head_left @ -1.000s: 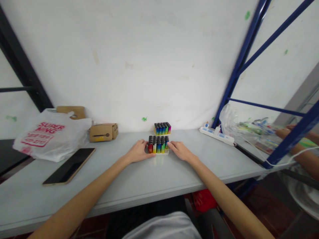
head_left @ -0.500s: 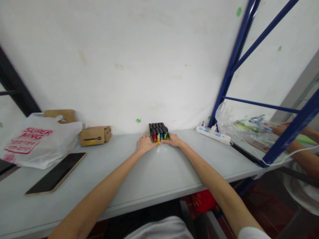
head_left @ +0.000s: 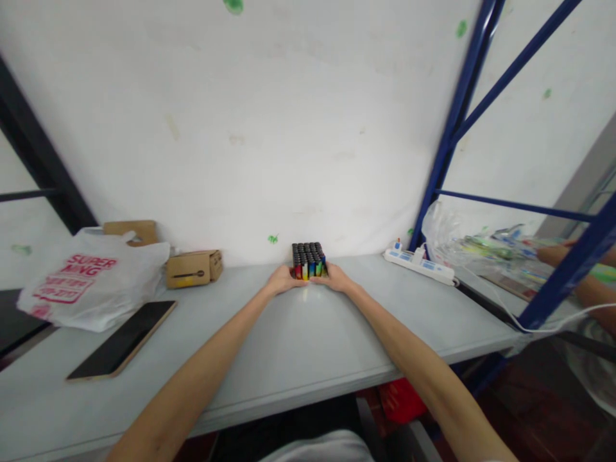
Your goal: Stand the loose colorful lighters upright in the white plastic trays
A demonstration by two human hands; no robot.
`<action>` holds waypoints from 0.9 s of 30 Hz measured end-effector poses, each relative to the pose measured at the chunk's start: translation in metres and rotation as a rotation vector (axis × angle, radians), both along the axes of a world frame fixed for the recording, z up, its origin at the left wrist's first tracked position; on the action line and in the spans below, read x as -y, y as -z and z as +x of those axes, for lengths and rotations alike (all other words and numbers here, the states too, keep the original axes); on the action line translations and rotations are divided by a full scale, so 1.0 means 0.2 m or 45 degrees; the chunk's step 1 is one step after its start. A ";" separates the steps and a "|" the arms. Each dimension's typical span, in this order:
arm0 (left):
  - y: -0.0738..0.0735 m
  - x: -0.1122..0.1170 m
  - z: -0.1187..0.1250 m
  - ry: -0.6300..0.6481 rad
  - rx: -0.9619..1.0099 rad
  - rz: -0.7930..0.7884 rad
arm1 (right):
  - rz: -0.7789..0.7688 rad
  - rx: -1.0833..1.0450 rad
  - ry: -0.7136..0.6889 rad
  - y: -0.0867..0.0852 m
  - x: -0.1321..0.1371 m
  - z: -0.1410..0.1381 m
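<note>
A tightly packed block of lighters, black on top with red, yellow, green and blue bodies, stands upright on the grey table against the wall. My left hand clasps its left side, the thumb lying along the lower front. On the opposite side my right hand grips it, with that thumb pointing inward along the front too. Both thumb tips nearly meet at the bottom. Most of my other fingers are hidden behind the sides of the block. Whether a tray lies beneath the lighters is hard to make out.
To the left are a white plastic bag, a small cardboard box and a black-screened tablet. A white power strip lies at right near a blue metal frame. Beyond it, another person's arm reaches over plastic packaging.
The whole view has shifted slightly, so everything sits a little lower and further right. Both hands stay around the lighters, whose block now looks squarer to me.
</note>
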State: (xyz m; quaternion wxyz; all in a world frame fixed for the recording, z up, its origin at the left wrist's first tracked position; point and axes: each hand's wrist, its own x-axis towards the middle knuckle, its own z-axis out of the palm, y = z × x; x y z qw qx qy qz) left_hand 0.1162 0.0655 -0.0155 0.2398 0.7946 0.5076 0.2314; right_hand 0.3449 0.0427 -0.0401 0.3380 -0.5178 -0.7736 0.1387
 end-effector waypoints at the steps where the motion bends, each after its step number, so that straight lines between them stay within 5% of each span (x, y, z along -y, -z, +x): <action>1: -0.01 0.00 -0.01 0.003 0.002 -0.016 | 0.013 -0.008 -0.009 0.00 0.01 -0.01; 12: -0.04 0.08 -0.14 0.049 0.047 -0.082 | -0.020 -0.058 -0.091 -0.02 0.12 -0.08; 27: 0.03 0.40 -0.31 -0.006 0.297 -0.189 | -0.002 0.067 -0.217 -0.09 0.49 -0.17</action>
